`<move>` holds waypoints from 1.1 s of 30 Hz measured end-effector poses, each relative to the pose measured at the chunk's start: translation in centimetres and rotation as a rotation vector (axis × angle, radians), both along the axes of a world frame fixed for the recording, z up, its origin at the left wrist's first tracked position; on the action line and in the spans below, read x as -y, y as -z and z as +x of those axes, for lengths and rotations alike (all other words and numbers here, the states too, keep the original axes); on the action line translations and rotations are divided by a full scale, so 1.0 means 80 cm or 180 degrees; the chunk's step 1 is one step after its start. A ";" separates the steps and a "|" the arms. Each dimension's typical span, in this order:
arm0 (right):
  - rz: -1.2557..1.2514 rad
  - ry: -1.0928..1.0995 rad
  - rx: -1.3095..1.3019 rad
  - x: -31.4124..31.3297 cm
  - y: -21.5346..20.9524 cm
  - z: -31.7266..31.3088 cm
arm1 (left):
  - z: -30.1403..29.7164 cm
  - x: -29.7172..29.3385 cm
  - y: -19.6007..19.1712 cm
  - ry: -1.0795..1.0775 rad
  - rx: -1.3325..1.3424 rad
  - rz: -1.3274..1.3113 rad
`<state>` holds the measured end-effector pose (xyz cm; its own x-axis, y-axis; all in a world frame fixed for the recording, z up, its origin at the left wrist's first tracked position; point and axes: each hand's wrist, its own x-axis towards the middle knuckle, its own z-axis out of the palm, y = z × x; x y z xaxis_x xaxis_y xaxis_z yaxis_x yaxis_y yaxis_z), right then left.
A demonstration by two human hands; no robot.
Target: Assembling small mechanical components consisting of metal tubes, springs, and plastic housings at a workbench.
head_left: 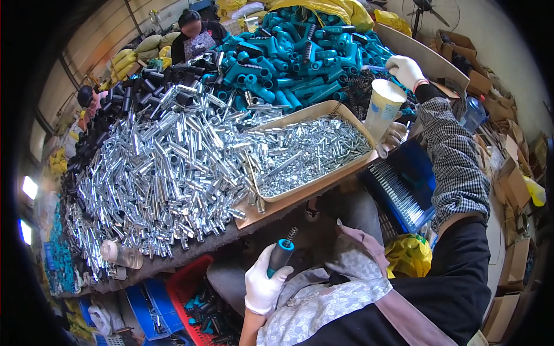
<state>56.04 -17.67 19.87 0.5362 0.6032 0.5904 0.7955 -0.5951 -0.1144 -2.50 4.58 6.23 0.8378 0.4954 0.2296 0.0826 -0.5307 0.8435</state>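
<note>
Left hand (265, 282), gloved, fingers clasping teal-and-black handle (280, 258) in front of tabletop (186, 248); spring (292, 233) juts from top, apparently part-assembled. Right hand (405, 72) seemingly pinches slim pale stick (376, 68) near plastic cup (383, 109). Teal housings (311, 66), metal parts (156, 167) heaped, many seemingly left.

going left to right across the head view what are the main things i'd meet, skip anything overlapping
Lidded clear jar → red basket → teal-and-black handle → tall pale cup → blue-tinted jug → yellow bag at far right.
</note>
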 end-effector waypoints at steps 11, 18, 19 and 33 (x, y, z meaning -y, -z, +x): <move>-0.0140 0.1083 -0.0539 0.073 0.078 0.031 | 0.005 -0.002 0.003 -0.0056 -0.0213 -0.0106; 0.1526 0.0600 -0.0399 0.062 0.040 -0.019 | 0.008 -0.003 0.003 0.0001 -0.0156 -0.0061; 0.1675 0.0368 -0.0176 0.043 0.021 -0.037 | 0.009 -0.004 0.003 0.0017 -0.0231 -0.0098; -0.0413 -0.0859 -0.0364 -0.378 -0.012 -0.160 | 0.009 -0.026 0.004 -0.0077 -0.0071 -0.0047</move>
